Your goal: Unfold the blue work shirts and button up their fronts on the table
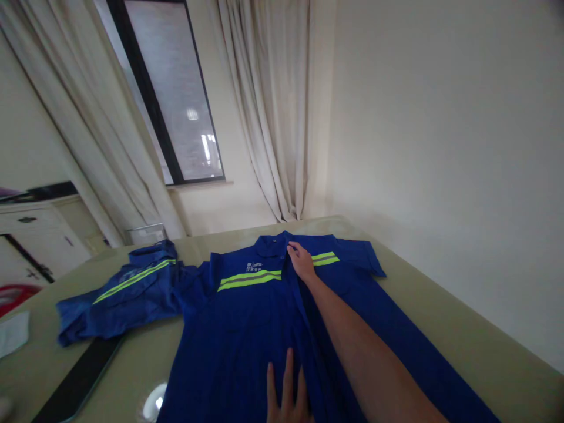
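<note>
A blue short-sleeved work shirt with yellow-green reflective bands lies spread out, collar at the far end and white print on the chest. My right hand reaches up over it and pinches the front opening's edge just below the collar. Down at the bottom of the view, my left hand rests on the lower front, its fingers stretched out and apart. Only the fingers of that hand show. A second blue shirt with the same kind of bands lies folded to the left, touching the first one's sleeve.
The shirts lie on a pale greenish table, whose right edge runs along a bare wall. Beneath the folded shirt, a dark flat panel sticks out. A white sheet lies at far left. Behind stand curtains, a window and a white cabinet.
</note>
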`<action>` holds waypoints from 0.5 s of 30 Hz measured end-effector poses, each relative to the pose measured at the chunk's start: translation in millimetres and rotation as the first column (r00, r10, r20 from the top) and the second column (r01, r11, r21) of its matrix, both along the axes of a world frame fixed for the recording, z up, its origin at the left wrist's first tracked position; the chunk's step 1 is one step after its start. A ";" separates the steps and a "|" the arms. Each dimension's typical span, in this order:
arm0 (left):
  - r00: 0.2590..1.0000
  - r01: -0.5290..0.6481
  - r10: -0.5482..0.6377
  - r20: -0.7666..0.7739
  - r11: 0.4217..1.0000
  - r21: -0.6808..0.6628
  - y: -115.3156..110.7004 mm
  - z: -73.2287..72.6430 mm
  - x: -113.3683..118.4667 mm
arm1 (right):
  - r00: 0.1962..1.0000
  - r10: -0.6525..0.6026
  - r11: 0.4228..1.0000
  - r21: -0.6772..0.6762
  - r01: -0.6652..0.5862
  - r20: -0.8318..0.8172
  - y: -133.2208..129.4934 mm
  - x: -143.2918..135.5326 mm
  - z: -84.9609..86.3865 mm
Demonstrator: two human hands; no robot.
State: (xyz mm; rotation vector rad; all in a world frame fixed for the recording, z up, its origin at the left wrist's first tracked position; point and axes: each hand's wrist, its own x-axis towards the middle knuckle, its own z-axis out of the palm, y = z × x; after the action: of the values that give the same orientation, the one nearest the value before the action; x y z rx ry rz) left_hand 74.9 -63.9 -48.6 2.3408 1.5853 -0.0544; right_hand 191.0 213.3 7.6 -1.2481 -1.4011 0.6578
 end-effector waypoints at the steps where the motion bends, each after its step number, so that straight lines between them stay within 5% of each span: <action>1: 1.000 -0.005 0.005 0.003 1.000 -0.016 -3.0 1.3 1.9 | 0.999 0.039 0.999 -0.009 -0.040 -0.008 -3.2 -1.8 1.6; 8: 0.999 0.033 -0.033 0.012 0.999 -0.007 18.1 54.2 7.9 | 0.953 0.301 0.952 -0.046 -0.303 -0.042 -58.4 -0.4 14.5; 15: 0.993 0.112 -0.104 -0.055 0.976 0.184 86.3 53.9 0.8 | 0.783 0.440 0.894 -0.133 -0.428 0.439 -200.1 58.4 20.0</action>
State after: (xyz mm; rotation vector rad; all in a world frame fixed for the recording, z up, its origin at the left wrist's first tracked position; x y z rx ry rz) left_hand 75.8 22.4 5.3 2.5860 1.5424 0.0185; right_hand 249.4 13.2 27.5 -1.1481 -2.1276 0.7173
